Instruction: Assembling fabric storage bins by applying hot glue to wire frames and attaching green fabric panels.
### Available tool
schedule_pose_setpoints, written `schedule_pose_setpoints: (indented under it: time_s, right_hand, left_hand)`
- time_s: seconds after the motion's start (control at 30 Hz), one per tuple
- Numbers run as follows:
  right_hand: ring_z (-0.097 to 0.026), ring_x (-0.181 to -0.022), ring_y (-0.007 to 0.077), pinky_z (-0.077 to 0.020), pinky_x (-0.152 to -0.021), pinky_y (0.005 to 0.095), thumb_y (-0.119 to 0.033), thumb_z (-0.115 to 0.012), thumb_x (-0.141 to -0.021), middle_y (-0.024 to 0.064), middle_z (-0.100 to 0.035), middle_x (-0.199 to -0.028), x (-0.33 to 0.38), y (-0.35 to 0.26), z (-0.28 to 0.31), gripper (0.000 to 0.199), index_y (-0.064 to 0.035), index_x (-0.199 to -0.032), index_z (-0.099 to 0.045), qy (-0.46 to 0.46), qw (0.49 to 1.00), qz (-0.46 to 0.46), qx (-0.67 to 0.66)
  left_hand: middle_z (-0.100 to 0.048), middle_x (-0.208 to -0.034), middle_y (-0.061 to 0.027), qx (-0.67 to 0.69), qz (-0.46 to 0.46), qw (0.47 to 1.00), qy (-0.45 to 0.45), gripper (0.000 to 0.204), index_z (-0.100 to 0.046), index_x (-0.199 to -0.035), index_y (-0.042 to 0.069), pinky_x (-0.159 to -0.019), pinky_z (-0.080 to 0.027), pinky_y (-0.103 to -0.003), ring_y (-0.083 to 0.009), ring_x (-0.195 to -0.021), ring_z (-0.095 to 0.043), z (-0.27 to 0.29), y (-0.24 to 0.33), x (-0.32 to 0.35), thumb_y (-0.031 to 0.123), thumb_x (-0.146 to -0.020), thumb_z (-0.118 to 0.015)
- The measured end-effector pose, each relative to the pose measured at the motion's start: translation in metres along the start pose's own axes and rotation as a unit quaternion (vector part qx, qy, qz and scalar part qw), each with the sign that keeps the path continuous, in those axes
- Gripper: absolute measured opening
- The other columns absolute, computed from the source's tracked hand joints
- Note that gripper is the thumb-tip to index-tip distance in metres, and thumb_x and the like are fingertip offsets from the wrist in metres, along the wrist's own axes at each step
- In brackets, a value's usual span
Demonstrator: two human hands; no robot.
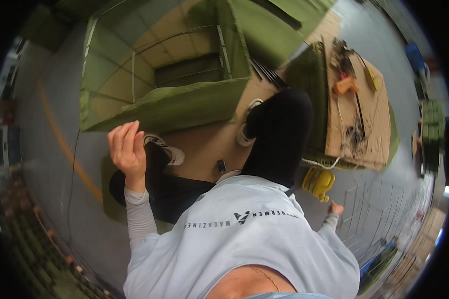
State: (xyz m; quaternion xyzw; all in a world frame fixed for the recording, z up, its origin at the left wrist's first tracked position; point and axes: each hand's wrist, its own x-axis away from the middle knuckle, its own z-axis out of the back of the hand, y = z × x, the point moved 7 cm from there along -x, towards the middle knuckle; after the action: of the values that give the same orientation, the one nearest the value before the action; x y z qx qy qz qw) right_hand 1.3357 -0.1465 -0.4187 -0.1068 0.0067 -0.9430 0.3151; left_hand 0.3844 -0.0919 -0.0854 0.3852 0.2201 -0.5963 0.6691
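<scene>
My left hand (128,152) is raised just in front of the near edge of a green fabric-covered box frame (184,107). Its fingers are stretched out, slightly bent, and hold nothing that I can see. The box's top is open, and thin pale rods and a tan bottom show inside. My right hand (336,208) is low at my right side, close to a yellow jug (318,183) on the floor. Most of its fingers are hidden, so its grip does not show. My feet are on a brown sheet (199,144) between my legs and the box.
To the right, a cardboard sheet (379,119) tops a green block, bearing an orange-handled tool (345,85), a yellow-handled tool (371,79) and dark scraps. Black strips (269,74) lie beside the box. A wire grid (369,209) is on the right floor; green stacks (30,239) stand lower left.
</scene>
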Motion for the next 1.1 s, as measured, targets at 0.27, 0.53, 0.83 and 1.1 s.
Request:
schedule_pose_setpoints:
  time_s: [0.27, 0.53, 0.83, 1.1]
  right_hand:
    - [-0.069, -0.090, 0.0202, -0.0583, -0.083, 0.0326, -0.004, -0.053, -0.099, 0.0127, -0.071, -0.101, 0.183, -0.449, 0.261, 0.025, 0.0028, -0.121, -0.063, 0.133, 0.700, 0.447, -0.542]
    - [-0.054, -0.129, 0.0365, -0.0424, -0.109, 0.0465, -0.005, -0.056, -0.087, 0.0222, -0.055, -0.138, 0.561, -0.628, 0.201, 0.044, 0.0079, -0.129, -0.058, 0.080, 0.353, 0.893, -0.267]
    - [-0.066, -0.096, 0.0311, -0.0522, -0.087, 0.0395, -0.005, -0.058, -0.081, 0.0180, -0.066, -0.107, 0.568, -0.680, 0.199, 0.035, 0.0051, -0.115, -0.058, 0.051, 0.409, 0.888, -0.204]
    - [-0.067, -0.081, 0.0374, -0.0513, -0.068, 0.0460, -0.028, -0.060, -0.092, 0.0203, -0.068, -0.085, 0.563, -0.707, 0.186, 0.029, 0.0004, -0.096, -0.058, -0.193, 0.437, 0.878, -0.029]
  left_hand:
    - [-0.066, -0.122, -0.0095, -0.028, -0.121, 0.992, -0.035, 0.028, -0.070, -0.116, 0.002, -0.098, -0.049, -0.041, -0.0287, -0.117, -0.060, -0.021, 0.064, -0.006, 0.015, -0.091, -0.068]
    - [-0.063, -0.127, -0.0138, -0.027, -0.140, 0.989, -0.039, 0.033, -0.066, -0.119, -0.003, -0.107, -0.045, -0.044, -0.0298, -0.122, -0.059, -0.053, 0.075, -0.032, 0.010, -0.089, -0.067]
    - [-0.070, -0.099, -0.0141, 0.066, -0.105, 0.986, -0.108, 0.026, -0.067, -0.108, -0.002, -0.090, -0.056, -0.043, -0.0321, -0.095, -0.069, -0.064, 0.057, -0.071, 0.012, -0.086, -0.071]
    - [-0.069, -0.101, -0.0214, 0.076, 0.033, 0.865, -0.494, 0.047, -0.065, -0.100, 0.001, -0.095, -0.051, -0.043, -0.0407, -0.100, -0.065, -0.106, 0.043, -0.084, 0.042, -0.103, -0.042]
